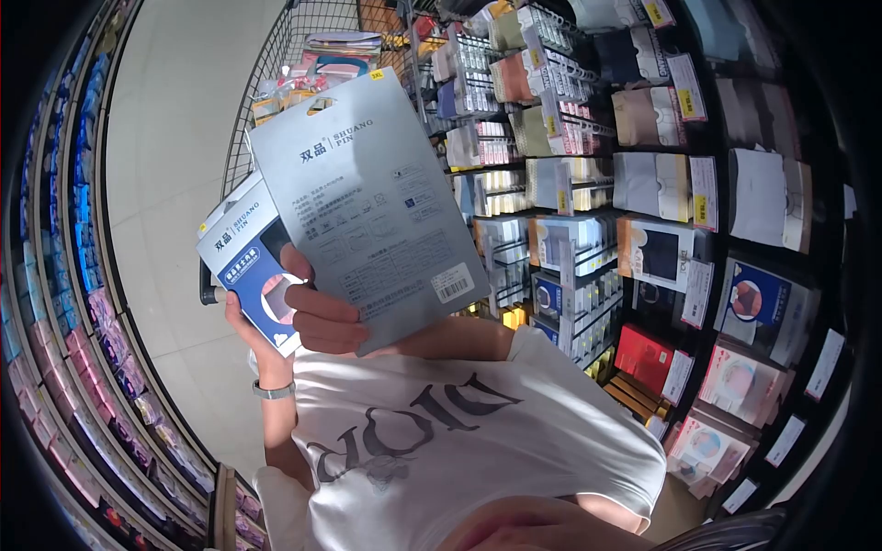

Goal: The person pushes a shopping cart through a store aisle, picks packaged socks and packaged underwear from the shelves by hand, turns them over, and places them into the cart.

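Observation:
My left hand (257, 329), with a watch at the wrist, grips a smaller white and blue package (248, 266) by its lower left edge. In front of that package and to its right, a large grey flat package (367, 193) is tilted, with printed text, a barcode sticker and a hang hole at the top. My right hand (326, 317) has its fingers closed over the lower left part of the grey package, where the two packages overlap. The rest of the smaller package is hidden behind the grey one.
A wire shopping cart (266, 83) holding several items stands beyond the packages. Racks of hanging packages (657, 193) line the right side. Long shelves of packaged goods (83, 303) curve along the left, beside a tiled floor (165, 184).

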Tool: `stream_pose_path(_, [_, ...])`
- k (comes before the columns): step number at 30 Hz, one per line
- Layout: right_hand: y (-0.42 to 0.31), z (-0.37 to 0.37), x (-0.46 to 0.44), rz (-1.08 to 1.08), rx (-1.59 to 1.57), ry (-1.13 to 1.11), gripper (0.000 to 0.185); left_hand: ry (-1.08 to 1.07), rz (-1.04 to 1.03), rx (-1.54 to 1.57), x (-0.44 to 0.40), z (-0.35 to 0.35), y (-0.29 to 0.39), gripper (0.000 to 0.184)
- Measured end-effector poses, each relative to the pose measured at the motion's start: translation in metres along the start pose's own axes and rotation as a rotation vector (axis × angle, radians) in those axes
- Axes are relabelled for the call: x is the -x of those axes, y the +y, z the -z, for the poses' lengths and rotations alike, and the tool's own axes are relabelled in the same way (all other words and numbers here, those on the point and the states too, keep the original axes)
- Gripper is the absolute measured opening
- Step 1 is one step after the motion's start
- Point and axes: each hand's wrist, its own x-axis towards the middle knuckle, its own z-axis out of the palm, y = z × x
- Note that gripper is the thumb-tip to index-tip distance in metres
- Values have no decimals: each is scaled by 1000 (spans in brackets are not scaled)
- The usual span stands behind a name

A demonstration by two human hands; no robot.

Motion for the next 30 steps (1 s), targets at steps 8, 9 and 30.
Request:
stream_pose_path(8, [3,2,-10,-37,34,-17,40,25,-57,-4,4,-20,9,60])
stream_pose_path(9, [4,2,-12,-37,49,-21,40,28,-44,-12,2,-16,10,60])
stream_pose_path(30, [22,-22,-6,9,309,-41,45,65,-67,38,-6,56,4,60])
